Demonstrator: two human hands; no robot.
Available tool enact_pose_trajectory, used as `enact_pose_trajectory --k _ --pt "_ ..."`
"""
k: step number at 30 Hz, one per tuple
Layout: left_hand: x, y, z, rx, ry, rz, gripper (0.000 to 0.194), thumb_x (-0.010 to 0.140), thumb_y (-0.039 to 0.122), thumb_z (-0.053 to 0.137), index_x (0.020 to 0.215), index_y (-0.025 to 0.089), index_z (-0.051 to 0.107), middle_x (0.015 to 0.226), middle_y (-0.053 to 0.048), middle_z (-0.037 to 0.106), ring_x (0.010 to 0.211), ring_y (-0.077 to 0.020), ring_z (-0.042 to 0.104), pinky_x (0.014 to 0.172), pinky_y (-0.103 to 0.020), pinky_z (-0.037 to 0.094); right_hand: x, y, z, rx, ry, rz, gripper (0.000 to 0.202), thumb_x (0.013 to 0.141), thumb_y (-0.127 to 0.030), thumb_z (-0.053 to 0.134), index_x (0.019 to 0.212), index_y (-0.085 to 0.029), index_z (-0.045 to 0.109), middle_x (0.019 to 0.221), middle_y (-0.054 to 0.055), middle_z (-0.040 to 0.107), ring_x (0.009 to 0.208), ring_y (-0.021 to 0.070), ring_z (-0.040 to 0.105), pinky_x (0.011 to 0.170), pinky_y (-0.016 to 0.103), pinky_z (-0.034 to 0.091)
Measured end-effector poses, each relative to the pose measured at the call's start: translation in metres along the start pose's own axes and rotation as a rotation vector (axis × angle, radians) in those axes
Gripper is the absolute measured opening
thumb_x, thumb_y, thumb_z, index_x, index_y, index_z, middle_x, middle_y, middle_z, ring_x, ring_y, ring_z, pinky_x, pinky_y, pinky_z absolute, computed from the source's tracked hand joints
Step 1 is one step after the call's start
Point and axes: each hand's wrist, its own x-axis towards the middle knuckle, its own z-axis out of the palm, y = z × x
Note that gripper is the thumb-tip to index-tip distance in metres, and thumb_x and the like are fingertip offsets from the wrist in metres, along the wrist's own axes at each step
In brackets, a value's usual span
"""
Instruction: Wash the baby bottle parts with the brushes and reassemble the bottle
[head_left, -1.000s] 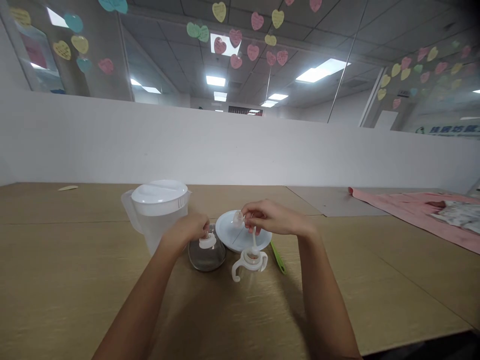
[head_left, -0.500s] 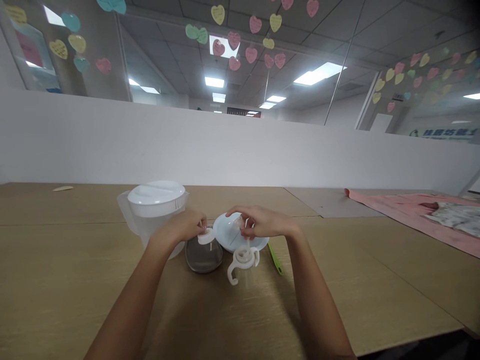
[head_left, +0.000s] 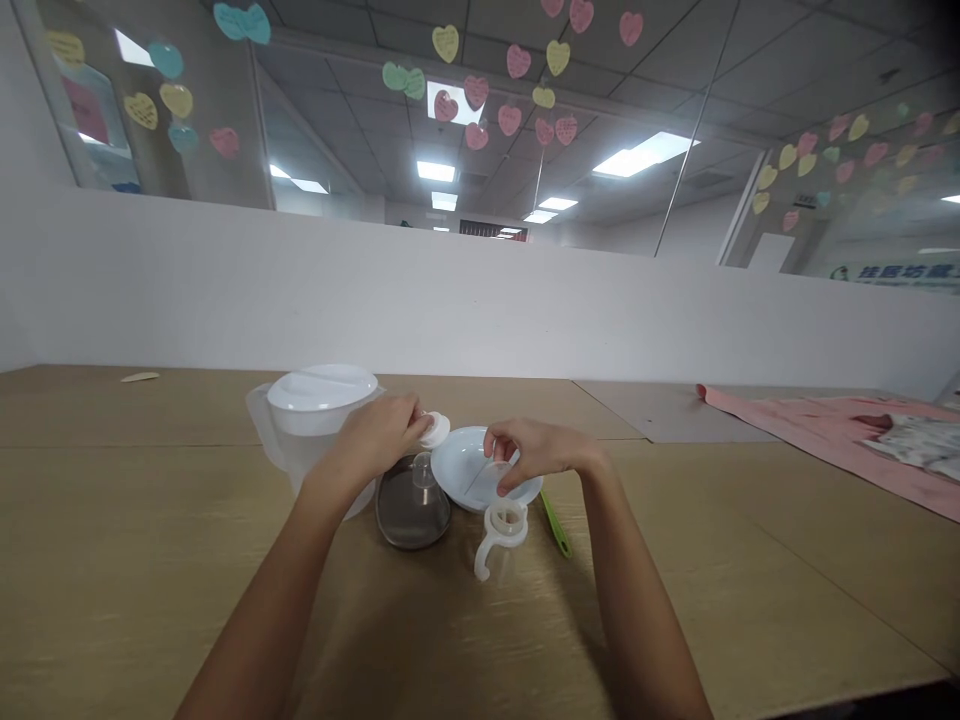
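Note:
My left hand (head_left: 379,430) pinches a small white cap (head_left: 435,430) at the far side of a dark grey rounded dish (head_left: 412,520). A clear open-mouthed vessel (head_left: 423,470) shows at the dish; whether it stands in it or is part of it I cannot tell. Over the pale blue bowl (head_left: 457,455), my right hand (head_left: 536,452) has curled fingers around something see-through, hard to make out. Below that hand stands a clear cup (head_left: 505,562) with a white handled collar (head_left: 506,525), its top ring open. A green handle (head_left: 556,525) lies beside the bowl.
A white-lidded translucent pitcher (head_left: 319,420) stands left, partly behind my left forearm. On the right lies a pink cloth (head_left: 795,425) with a patterned fabric (head_left: 922,440) on it. A thin pale piece (head_left: 141,377) lies far left. A white wall (head_left: 450,310) borders the table.
My left hand has lifted the white cap up and away from the clear vessel. The coiled insert no longer shows on the handled cup. My right hand has shifted slightly right. The view has shifted slightly.

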Motion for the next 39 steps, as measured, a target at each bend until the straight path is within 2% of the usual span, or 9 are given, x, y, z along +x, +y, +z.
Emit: enact_pose_trajectory --k 4,9,13,19,23,27,32,36,39 --pt "-0.001 0.006 -0.002 -0.040 0.020 0.038 0.031 0.088 0.038 0.034 0.084 0.017 0.056 0.085 -0.005 0.064 0.074 -0.0184 0.057 0.060 -0.026 0.036 -0.001 0.000 0.001 0.075 0.033 -0.055 0.048 0.055 -0.034 0.077 0.096 -0.019 0.056 0.086 0.002 0.060 0.080 0.0149 0.057 0.068 0.026 0.046" --pt "-0.004 0.027 -0.004 -0.041 0.024 0.127 0.027 0.090 0.033 0.035 0.090 0.016 0.056 0.087 -0.005 0.064 0.078 -0.0187 0.057 0.066 -0.027 0.039 0.011 -0.022 0.014 0.127 0.449 -0.246 0.067 0.062 -0.033 0.072 0.122 -0.023 0.044 0.125 0.009 0.049 0.103 0.0183 0.053 0.082 0.032 0.046" --pt "-0.005 0.042 0.001 0.149 0.128 0.259 0.017 0.088 0.018 0.041 0.091 0.014 0.057 0.091 -0.007 0.063 0.085 -0.0214 0.057 0.076 -0.032 0.040 0.035 -0.036 0.029 -0.014 0.635 -0.315 0.030 0.071 -0.020 0.055 0.101 -0.017 0.057 0.100 0.008 0.062 0.089 0.0185 0.057 0.079 0.030 0.046" --pt "-0.006 0.054 0.023 0.355 0.377 0.640 0.027 0.085 0.004 0.034 0.079 0.014 0.059 0.078 -0.007 0.062 0.078 -0.0201 0.057 0.073 -0.034 0.044 0.054 0.016 0.038 -0.202 0.961 -0.330 0.024 0.081 -0.027 0.046 0.098 -0.020 0.061 0.103 0.013 0.062 0.097 0.0223 0.057 0.085 0.035 0.045" --pt "-0.012 0.072 0.034 0.466 0.461 0.793 0.030 0.085 0.002 0.032 0.079 0.014 0.059 0.073 -0.008 0.062 0.076 -0.0197 0.059 0.074 -0.034 0.045 0.048 0.055 0.036 -0.276 0.963 -0.078 0.029 0.086 -0.036 0.040 0.089 -0.021 0.065 0.095 0.015 0.065 0.080 0.0242 0.061 0.079 0.042 0.047" --pt "-0.014 0.079 0.034 0.485 0.446 0.827 0.030 0.084 0.000 0.033 0.075 0.014 0.058 0.068 -0.007 0.061 0.074 -0.0197 0.060 0.077 -0.036 0.045 0.045 0.060 0.035 -0.280 0.961 -0.008 0.031 0.085 -0.042 0.042 0.084 -0.021 0.065 0.094 0.016 0.065 0.077 0.0241 0.061 0.076 0.043 0.047" --pt "-0.009 0.074 0.047 0.023 0.303 0.675 0.024 0.088 0.011 0.038 0.082 0.015 0.061 0.083 -0.007 0.066 0.081 -0.0199 0.060 0.079 -0.034 0.046 0.044 0.060 0.027 -0.193 1.040 -0.067 0.030 0.082 -0.045 0.046 0.088 -0.020 0.062 0.096 0.015 0.064 0.088 0.0229 0.060 0.079 0.034 0.046" --pt "-0.031 0.060 0.086 -0.556 0.293 0.525 0.027 0.090 0.025 0.040 0.112 0.021 0.055 0.110 -0.005 0.063 0.102 -0.0203 0.057 0.091 -0.036 0.044 0.031 0.076 0.020 0.091 1.376 0.224 0.039 0.076 -0.055 0.049 0.082 -0.017 0.057 0.077 0.009 0.062 0.072 0.0206 0.057 0.066 0.033 0.045" --pt "-0.057 0.049 0.123 -0.728 0.285 0.339 0.037 0.089 0.028 0.043 0.124 0.020 0.046 0.121 -0.009 0.057 0.110 -0.0217 0.052 0.094 -0.038 0.042 0.018 0.081 0.032 0.445 1.374 0.177 0.040 0.075 -0.059 0.049 0.078 -0.019 0.052 0.062 0.000 0.054 0.051 0.0131 0.048 0.050 0.027 0.040"
